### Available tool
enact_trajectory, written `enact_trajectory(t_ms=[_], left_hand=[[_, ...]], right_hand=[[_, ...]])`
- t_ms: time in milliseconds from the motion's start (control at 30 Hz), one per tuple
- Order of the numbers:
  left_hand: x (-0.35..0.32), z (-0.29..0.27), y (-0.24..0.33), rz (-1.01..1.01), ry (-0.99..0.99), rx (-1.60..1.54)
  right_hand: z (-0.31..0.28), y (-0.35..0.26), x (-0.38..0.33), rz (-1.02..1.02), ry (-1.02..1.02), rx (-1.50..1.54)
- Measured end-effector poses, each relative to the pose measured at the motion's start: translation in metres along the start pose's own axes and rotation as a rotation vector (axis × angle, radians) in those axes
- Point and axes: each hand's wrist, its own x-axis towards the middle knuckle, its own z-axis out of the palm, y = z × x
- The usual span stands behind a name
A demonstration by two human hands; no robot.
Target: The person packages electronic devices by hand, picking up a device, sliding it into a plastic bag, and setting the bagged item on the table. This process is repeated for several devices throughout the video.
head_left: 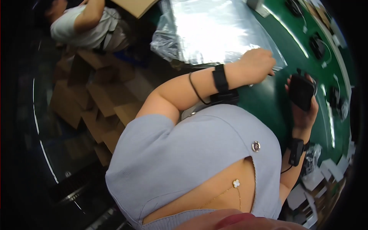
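Observation:
My right hand (303, 117) grips a flat black boxy device (301, 92) with rounded corners, held above the green tabletop; a pale strip shows along its right side. My left hand (257, 66) is closed, its fingers curled over the near right edge of a stack of clear plastic bags (207, 34). A small dark bit shows at its fingertips, too little to tell what it is. The two hands are apart, with the device to the right of the left hand.
On the green table (260, 103), several black devices (317, 46) with white cables lie along the right side. White boxes or card pieces (329, 172) sit at the lower right. Flattened brown cartons (99, 96) pile up at the left. Another person (88, 27) works at the upper left near a cardboard box (134, 5).

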Motion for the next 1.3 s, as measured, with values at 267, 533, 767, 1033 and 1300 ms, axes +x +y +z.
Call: enact_trajectory(t_ms=[267, 533, 767, 1033, 1300], left_hand=[[0.002, 0.016, 0.008, -0.091, -0.088, -0.383], [0.011, 0.022, 0.009, -0.212, -0.159, -0.555], [0.024, 0.021, -0.008, -0.378, 0.152, -0.801], [0.032, 0.008, 0.005, -0.422, -0.058, -0.785], [0.033, 0.027, 0.008, -0.101, -0.114, -0.39]], right_hand=[[0.008, 0.003, -0.021, -0.105, -0.021, 0.166], [0.011, 0.016, -0.01, -0.195, -0.208, 0.306], [-0.009, 0.037, 0.015, 0.041, 0.058, -0.135], [-0.017, 0.02, 0.001, -0.095, 0.042, -0.452], [-0.031, -0.013, 0.002, -0.265, 0.212, -0.162]])
